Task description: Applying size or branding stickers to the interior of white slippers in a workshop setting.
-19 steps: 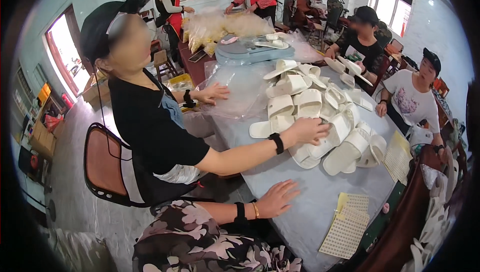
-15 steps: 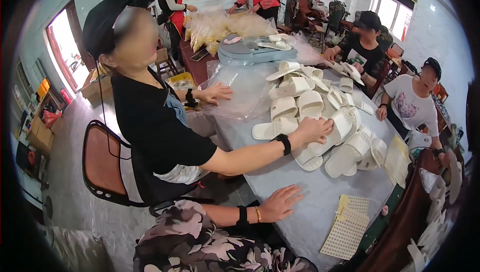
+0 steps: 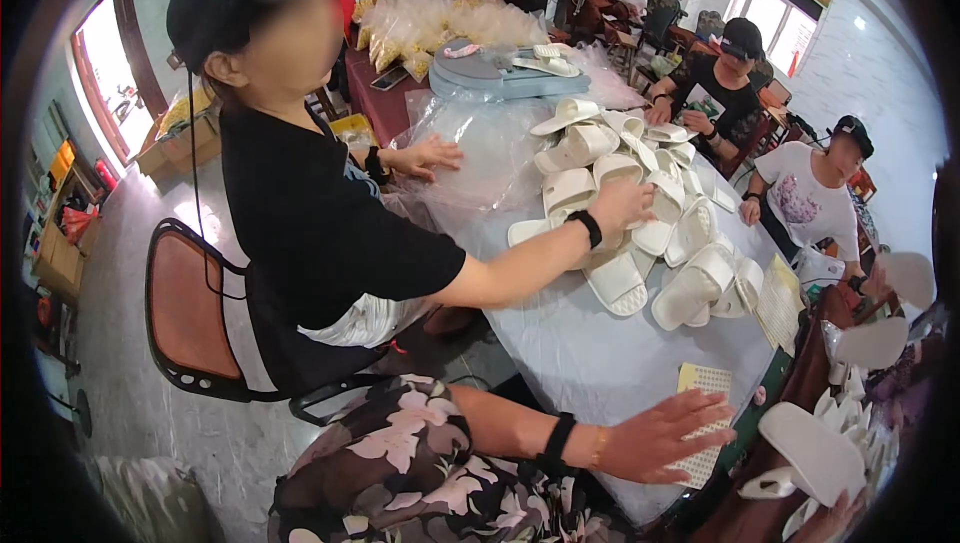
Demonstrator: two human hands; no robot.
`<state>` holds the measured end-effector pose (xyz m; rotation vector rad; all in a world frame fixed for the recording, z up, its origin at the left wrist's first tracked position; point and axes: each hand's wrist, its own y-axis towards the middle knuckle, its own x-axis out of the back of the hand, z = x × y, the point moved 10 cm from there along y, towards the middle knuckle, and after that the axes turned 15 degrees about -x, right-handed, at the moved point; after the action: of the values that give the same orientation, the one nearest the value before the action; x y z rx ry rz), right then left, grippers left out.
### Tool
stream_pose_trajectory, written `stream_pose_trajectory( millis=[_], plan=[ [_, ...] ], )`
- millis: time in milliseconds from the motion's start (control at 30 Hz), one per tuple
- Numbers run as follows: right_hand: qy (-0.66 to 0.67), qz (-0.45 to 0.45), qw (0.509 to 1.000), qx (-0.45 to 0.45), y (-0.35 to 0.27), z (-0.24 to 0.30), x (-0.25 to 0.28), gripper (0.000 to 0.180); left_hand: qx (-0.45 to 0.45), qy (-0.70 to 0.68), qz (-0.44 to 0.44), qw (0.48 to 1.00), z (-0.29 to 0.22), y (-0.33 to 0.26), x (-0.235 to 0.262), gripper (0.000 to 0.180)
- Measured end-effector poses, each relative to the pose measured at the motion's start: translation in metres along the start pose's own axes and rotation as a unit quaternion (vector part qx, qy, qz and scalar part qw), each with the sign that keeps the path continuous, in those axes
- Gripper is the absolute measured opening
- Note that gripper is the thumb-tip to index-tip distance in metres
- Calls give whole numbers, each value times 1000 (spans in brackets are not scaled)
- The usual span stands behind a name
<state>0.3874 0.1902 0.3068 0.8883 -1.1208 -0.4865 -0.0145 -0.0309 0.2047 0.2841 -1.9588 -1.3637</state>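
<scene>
My left hand [image 3: 655, 438] is open, palm down with fingers stretched, over a yellow-edged sheet of small printed stickers [image 3: 708, 383] and covers part of it. At the lower right, my right hand [image 3: 835, 521] shows only partly and grips the near end of a white slipper [image 3: 815, 451], whose sole faces up. A heap of white slippers [image 3: 600, 178] covers the middle of the table. The co-worker on the left rests one hand [image 3: 622, 205] on that heap and the other [image 3: 428, 157] on clear plastic bags [image 3: 475, 158].
More white slippers [image 3: 850, 408] pile up at the right edge. Another sticker sheet [image 3: 778, 305] lies by the heap. A grey-blue device [image 3: 500, 73] and bags of yellow items [image 3: 420, 28] stand farther back. Two people sit across the table. An empty chair back [image 3: 200, 308] is at left.
My left hand has moved right from the bare tabletop to over the sticker sheet. My right hand and its slipper have come into view at the lower right. The co-worker's hand shifted slightly up the heap.
</scene>
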Motion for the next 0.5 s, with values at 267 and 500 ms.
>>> stream_pose_trajectory(
  millis=[267, 500],
  plan=[
    [327, 104, 925, 165, -49, 266, 13, 59, 53, -13, 87, 995, -10, 22, -18, 88],
    [677, 306, 632, -219, -54, 295, -29, 69, 66, 174, -55, 981, 10, 10, 32, 57]
  ],
)
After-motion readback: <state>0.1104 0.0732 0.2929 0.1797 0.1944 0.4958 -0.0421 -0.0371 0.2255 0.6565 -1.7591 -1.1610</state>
